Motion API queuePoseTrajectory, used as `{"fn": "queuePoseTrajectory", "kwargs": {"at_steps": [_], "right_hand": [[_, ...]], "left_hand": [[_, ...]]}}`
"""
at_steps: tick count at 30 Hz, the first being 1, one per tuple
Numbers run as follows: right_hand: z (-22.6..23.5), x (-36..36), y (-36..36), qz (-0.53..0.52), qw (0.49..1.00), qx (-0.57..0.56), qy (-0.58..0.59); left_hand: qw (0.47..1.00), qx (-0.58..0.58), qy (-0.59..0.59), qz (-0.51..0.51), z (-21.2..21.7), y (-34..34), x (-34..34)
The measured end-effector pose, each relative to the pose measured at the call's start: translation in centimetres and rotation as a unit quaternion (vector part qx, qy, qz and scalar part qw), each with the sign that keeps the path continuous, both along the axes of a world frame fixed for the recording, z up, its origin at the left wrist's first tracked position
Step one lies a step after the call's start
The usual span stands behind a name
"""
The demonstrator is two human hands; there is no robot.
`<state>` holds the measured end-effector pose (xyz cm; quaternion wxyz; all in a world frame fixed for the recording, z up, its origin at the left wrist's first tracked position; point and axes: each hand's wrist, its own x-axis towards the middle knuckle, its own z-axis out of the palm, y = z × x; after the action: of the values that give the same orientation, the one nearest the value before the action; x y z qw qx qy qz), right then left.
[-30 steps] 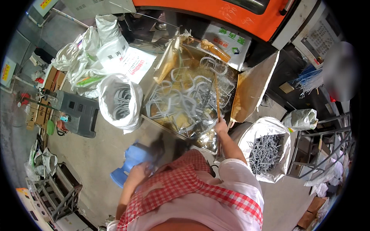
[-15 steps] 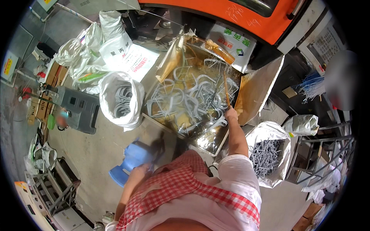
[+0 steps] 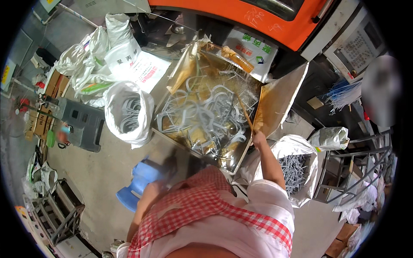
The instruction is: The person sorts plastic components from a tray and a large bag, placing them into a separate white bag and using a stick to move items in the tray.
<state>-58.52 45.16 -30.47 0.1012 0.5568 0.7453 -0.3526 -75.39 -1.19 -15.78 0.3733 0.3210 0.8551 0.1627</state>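
A large box (image 3: pixel 275 101) lined with yellowish plastic is seen at the centre of the frame, filled with grey metal hooks (image 3: pixel 202 116). A white sack (image 3: pixel 127 112) of similar parts is set at its left. A thin wooden stick (image 3: pixel 244 112) is gripped in the right hand (image 3: pixel 259 139) at the box's right edge. The left hand (image 3: pixel 157 185), lower left of centre, is blurred; its grip cannot be told.

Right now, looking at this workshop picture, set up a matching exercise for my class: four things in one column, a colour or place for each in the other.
Things:
1. stool
2. machine panel
3. right hand
4. crate

Descriptions:
A. orange, along the top
B. grey, on the floor at left
C. blue, beside the person's left arm
D. gripping a thin stick over the box of metal parts

Pairs: 1-C, 2-A, 3-D, 4-B
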Motion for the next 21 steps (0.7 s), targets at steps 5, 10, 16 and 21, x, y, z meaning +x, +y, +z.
{"fn": "queuePoseTrajectory", "kwargs": {"at_steps": [5,10,16,21], "right_hand": [[-1.1,5.8,-7.8,-0.029,0.987,0.098,0.125],[-5.3,4.7,-7.7,-0.023,0.996,0.035,0.076],[-4.2,8.6,-13.0,-0.001,0.994,0.076,0.074],[-4.2,12.8,-17.0,-0.065,0.974,0.046,0.211]], "left_hand": [[0.999,0.026,-0.016,-0.012,0.0,1.4,-0.8],[0.991,0.062,0.028,-0.119,-5.5,1.9,-2.2],[0.992,0.031,0.043,-0.113,-2.0,4.3,-2.1],[0.982,0.005,0.037,-0.185,-1.5,3.5,-1.1]]}}
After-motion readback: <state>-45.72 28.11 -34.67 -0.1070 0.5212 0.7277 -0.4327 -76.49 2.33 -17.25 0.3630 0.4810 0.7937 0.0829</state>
